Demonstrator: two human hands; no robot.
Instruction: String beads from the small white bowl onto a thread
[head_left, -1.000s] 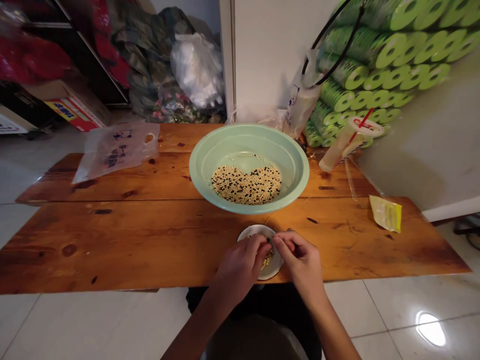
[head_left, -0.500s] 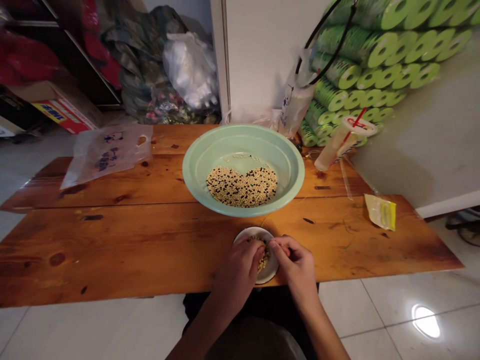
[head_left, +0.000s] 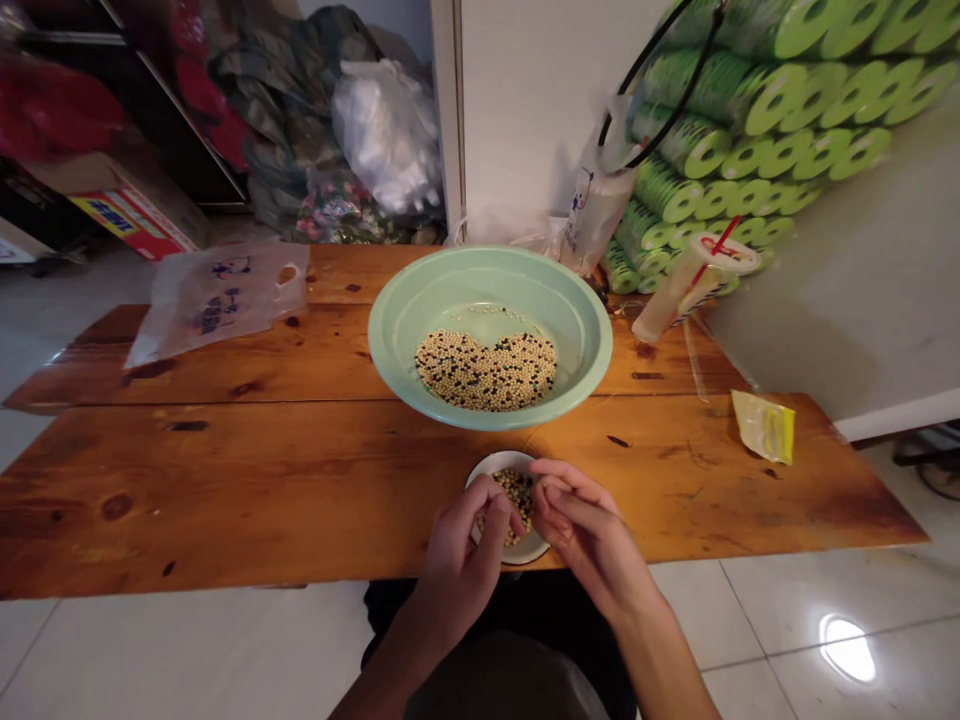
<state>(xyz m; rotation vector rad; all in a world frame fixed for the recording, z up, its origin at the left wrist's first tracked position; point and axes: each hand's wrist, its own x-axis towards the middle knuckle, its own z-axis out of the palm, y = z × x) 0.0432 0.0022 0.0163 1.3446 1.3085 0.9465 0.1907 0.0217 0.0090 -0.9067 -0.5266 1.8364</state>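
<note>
Observed at lower centre of frame: one small white dish (head_left: 529, 549) sits right at the near edge of the bench (head_left: 300, 470), carrying a heap of pale and dark beans (head_left: 517, 486). The left hand (head_left: 465, 545) covers its left side and the right hand (head_left: 585, 525) its right. The fingers of both are curled, tips drawn together over the heap; whether a bean is pinched between them cannot be told. Risk, in my judgement: the dish is so close to the edge that a press on its near rim could tip it onto the floor tiles, and round beans would scatter and roll. A stray flick could also send beans across the bench. Just beyond stands one green basin (head_left: 487, 262), holding a larger mixed bed of beans (head_left: 486, 368), too many to count. Also counted: one plastic bag (head_left: 217, 300) at left, one yellow packet (head_left: 765, 427) at right, one lidded cup (head_left: 690, 280) with a red straw, two hands.
</note>
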